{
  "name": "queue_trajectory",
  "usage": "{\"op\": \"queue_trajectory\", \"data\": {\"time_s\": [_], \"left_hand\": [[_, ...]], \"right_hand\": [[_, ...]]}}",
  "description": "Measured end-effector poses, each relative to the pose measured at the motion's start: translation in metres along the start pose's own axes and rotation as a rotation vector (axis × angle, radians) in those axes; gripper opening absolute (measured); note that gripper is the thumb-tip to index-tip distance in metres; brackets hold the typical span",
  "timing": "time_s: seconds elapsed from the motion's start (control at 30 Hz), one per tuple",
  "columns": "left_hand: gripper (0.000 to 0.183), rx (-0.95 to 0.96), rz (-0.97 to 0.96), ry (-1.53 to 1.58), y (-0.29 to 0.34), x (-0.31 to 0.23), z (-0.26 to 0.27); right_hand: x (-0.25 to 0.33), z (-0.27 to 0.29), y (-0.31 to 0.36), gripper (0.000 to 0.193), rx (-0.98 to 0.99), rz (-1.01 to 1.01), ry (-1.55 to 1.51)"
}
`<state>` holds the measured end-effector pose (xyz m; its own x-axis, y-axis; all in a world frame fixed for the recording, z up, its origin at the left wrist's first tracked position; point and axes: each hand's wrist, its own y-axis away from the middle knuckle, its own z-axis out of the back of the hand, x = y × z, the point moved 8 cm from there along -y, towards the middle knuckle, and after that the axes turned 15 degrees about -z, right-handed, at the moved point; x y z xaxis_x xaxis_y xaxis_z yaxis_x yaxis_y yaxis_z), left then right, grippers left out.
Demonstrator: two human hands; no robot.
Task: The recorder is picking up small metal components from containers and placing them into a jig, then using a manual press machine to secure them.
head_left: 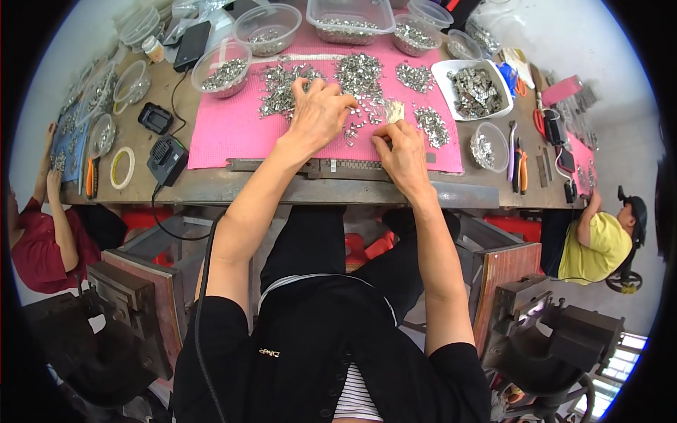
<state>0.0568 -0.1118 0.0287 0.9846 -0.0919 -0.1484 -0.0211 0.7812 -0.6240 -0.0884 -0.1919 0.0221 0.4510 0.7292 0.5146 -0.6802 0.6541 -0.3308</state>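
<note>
My left hand (317,116) hovers over the pink mat (226,144), its bent fingers spread at the edge of the heaps of small silvery metal pieces (360,74). Nothing shows between those fingers, though their undersides are hidden. My right hand (403,149) is closed in a pinch just above the mat's front part; what it holds, if anything, is too small to make out. A narrow dark metal strip (345,168) with a row of small segments lies along the mat's front edge, below and between my hands. Beyond my right fingertips lies a small beige item (395,111).
Clear tubs (266,29) of metal pieces line the back, and a white tray (471,88) stands right. Chargers (167,158) and a tape roll (122,168) lie left; pliers (520,168) lie right. Other people work at both sides. A black cable (204,296) hangs by my left arm.
</note>
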Motion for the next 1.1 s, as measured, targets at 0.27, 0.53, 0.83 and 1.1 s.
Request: {"op": "queue_trajectory", "data": {"time_s": [0.27, 0.53, 0.83, 1.1], "left_hand": [[0.010, 0.053, -0.046, -0.018, -0.005, -0.001, -0.008], [0.008, 0.025, -0.016, 0.017, 0.000, 0.000, -0.014], [0.007, -0.057, 0.106, 0.048, 0.005, -0.004, -0.013], [0.008, -0.049, 0.127, 0.036, 0.003, -0.006, -0.017]], "right_hand": [[-0.007, -0.006, -0.003, 0.009, 0.084, -0.053, -0.058], [-0.002, -0.003, -0.003, 0.009, 0.079, -0.005, -0.032], [-0.007, 0.001, -0.009, 0.009, 0.069, -0.014, -0.085], [-0.019, 0.004, -0.049, 0.010, 0.008, -0.046, -0.138]]}}
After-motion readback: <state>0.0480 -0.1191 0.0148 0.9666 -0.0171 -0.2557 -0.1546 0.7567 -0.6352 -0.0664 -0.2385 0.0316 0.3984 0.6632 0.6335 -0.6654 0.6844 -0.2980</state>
